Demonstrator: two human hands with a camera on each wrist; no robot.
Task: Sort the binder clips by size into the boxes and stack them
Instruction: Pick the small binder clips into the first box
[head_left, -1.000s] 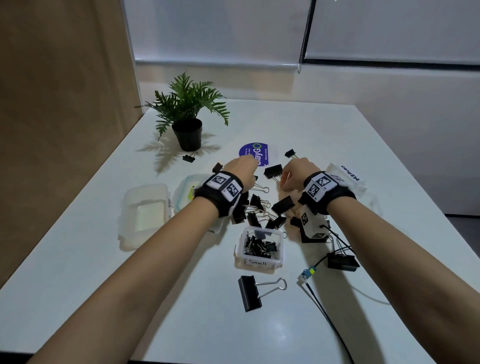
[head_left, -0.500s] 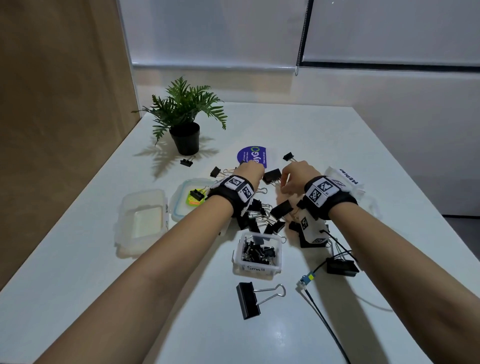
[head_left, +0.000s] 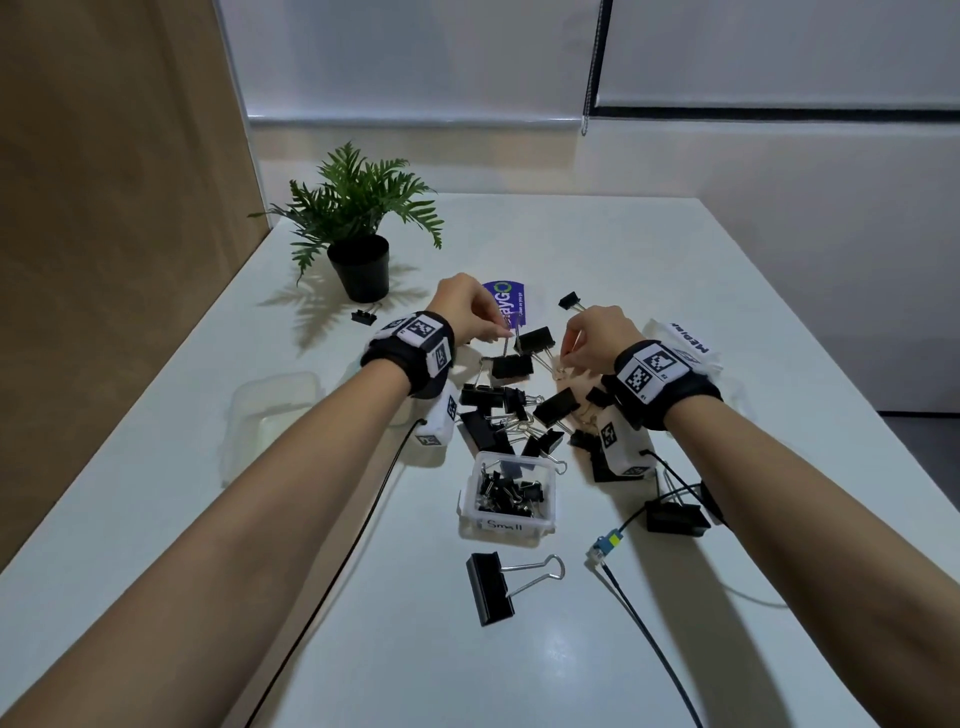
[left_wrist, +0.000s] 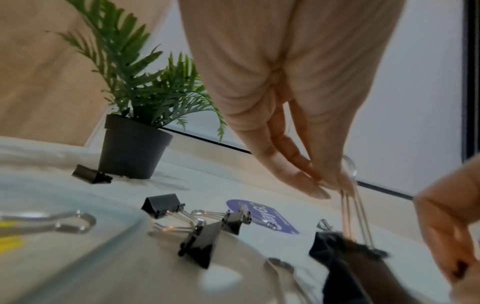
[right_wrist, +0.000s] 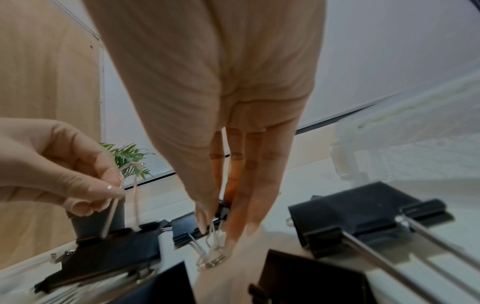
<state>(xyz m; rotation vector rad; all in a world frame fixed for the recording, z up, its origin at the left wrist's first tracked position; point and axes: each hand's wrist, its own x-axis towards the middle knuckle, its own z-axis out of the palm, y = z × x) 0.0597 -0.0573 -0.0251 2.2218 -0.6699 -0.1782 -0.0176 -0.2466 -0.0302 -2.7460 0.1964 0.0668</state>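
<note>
Black binder clips of several sizes lie in a pile (head_left: 519, 415) on the white table. My left hand (head_left: 500, 332) pinches the wire handles (left_wrist: 355, 214) of a medium clip (head_left: 511, 366), which hangs just above the pile. My right hand (head_left: 569, 357) pinches the wire handles (right_wrist: 214, 236) of another clip (head_left: 535, 340) beside it; that clip (right_wrist: 185, 226) lies on the table. A clear box labelled "Small" (head_left: 506, 525) holds several small clips. A white container labelled "Medium" (head_left: 688, 345) sits behind my right wrist.
A large clip (head_left: 488, 587) lies in front of the Small box, another (head_left: 675, 515) under my right forearm. Clear lids or boxes (head_left: 275, 415) sit at the left. A potted plant (head_left: 358, 244), a purple sticker (head_left: 506, 301) and small stray clips (head_left: 569, 300) lie further back. Cables (head_left: 649, 634) trail over the table.
My left hand has risen with a clip hanging from its handles. My right hand has closed on the handles of the neighbouring clip.
</note>
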